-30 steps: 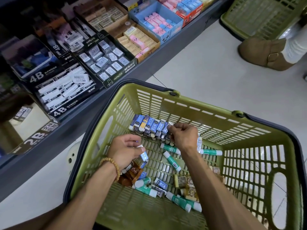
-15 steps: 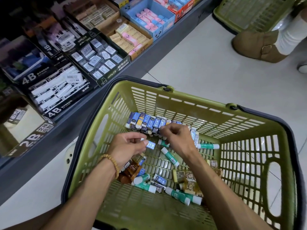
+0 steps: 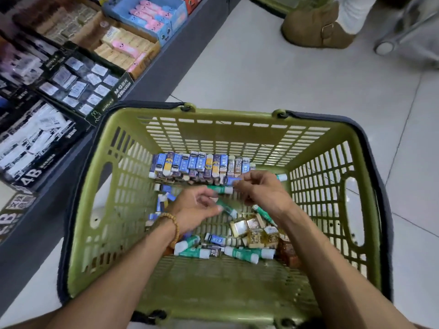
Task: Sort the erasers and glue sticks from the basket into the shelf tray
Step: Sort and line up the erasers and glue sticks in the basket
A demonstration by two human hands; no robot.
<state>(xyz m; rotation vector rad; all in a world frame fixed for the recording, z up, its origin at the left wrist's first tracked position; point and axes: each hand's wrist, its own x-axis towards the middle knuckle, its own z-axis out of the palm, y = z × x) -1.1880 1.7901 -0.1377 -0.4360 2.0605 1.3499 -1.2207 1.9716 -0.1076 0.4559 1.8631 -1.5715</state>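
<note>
A green basket (image 3: 213, 293) stands on the floor below me. A row of blue-sleeved erasers (image 3: 199, 163) is lined up against its far wall. Green-and-white glue sticks (image 3: 242, 252) and gold-wrapped erasers (image 3: 254, 231) lie loose on its bottom. My right hand (image 3: 263, 192) pinches a blue eraser (image 3: 231, 180) at the right end of that row. My left hand (image 3: 197, 207) hovers with loosely curled fingers over a glue stick (image 3: 226, 208) and holds nothing. Shelf trays of erasers (image 3: 83, 86) sit at the upper left.
On the shelf are a black 4B tray (image 3: 35, 143), a tan box with pink erasers (image 3: 123, 47) and a blue box (image 3: 152, 17). A person's brown boot (image 3: 316, 29), a second green basket (image 3: 273, 3) and a cart wheel (image 3: 382, 47) stand on the tiled floor beyond.
The blue eraser my left hand pinched has passed to my right hand at the end of the row. My left hand has relaxed. The view has swung right over the basket.
</note>
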